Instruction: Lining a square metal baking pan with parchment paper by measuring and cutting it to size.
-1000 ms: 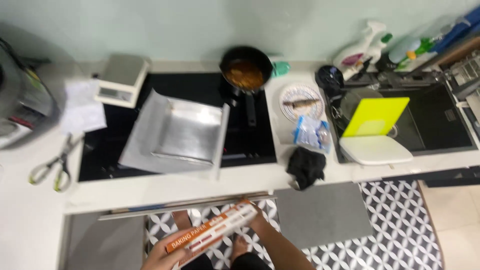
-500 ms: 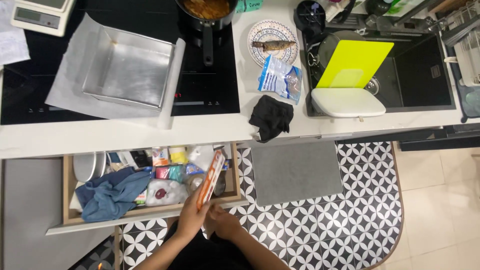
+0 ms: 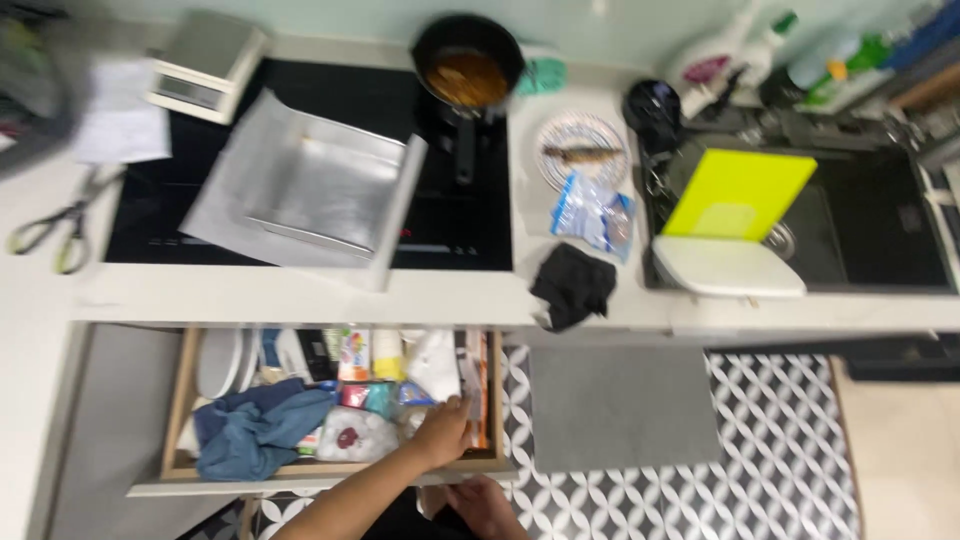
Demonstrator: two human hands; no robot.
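Little free room shows in the open drawer (image 3: 180,400) under the worktop (image 3: 300,298): a blue cloth (image 3: 255,430), packets and bottles fill it, and the long orange box (image 3: 478,390) lies against its right wall. I see my left hand (image 3: 442,432) reaching in from below, forearm slanting up, fingers curled loosely beside that box; whether it grips it I cannot tell. My right hand (image 3: 490,505) sits low at the drawer's front edge, partly cut off and blurred, its grip unreadable.
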